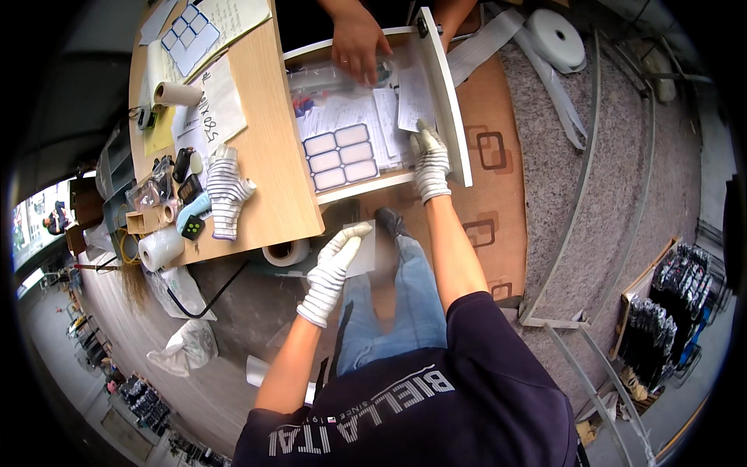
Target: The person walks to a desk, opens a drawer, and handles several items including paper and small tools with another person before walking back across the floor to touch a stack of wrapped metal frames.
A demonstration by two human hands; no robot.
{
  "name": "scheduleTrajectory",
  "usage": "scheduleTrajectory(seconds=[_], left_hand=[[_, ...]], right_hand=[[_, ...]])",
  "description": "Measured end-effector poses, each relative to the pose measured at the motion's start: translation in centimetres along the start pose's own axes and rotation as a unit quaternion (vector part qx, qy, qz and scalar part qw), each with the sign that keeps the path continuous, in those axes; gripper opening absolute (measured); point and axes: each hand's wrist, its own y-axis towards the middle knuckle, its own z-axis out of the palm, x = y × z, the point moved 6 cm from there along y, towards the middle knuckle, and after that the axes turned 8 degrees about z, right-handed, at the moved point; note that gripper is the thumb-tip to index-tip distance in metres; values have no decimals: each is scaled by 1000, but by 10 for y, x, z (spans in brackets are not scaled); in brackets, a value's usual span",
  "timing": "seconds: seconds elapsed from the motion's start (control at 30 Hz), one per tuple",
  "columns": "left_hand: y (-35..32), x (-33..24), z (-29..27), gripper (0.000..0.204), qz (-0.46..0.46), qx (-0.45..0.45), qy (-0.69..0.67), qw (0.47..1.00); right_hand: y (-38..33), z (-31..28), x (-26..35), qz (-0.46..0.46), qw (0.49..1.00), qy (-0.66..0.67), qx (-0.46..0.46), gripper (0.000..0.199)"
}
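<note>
My right hand (430,165), in a striped white glove, reaches into the pulled-out drawer (455,117) and pinches the lower end of a white paper slip (415,101). Outside the drawer's near side, my left hand (334,272), gloved alike, has its fingers closed on a pale sheet of paper (364,255). Loose papers (334,115), a sheet of blue-bordered labels (341,157) and a clear plastic bag (327,79) lie inside the drawer. Another person's bare hand (359,47) rests over the bag at the drawer's far end.
Left of the drawer, the wooden desk (272,187) carries a spare striped glove (226,194), a small roll (177,94), papers and more labels. A white roll (284,253) sits below the desk edge. Brown patterned board (486,210) and a metal frame (580,210) lie to the right.
</note>
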Motion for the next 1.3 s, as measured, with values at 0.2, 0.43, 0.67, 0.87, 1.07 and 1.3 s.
scheduleTrajectory(seconds=[0.2, 0.43, 0.67, 0.87, 1.07, 1.3], left_hand=[[0, -3, 5, 26, -5, -4, -2, 1000], [3, 2, 7, 31, 4, 13, 16, 1000], [33, -20, 22, 60, -24, -63, -153, 986], [57, -3, 5, 38, -67, -153, -326, 931], [48, -14, -10, 35, -32, -151, -290, 945], [35, -18, -4, 30, -35, -106, -245, 963]], right_hand=[[-1, 1, 5, -23, 999, -33, 21, 29], [-32, 23, 28, -27, 999, -31, 31, 33], [-165, 50, 21, 125, 981, -13, 151, 46], [-214, 42, 5, 184, 931, -201, 243, 45], [-195, 27, 8, 150, 964, -116, 186, 33], [-186, 54, 0, 206, 947, -117, 217, 54]])
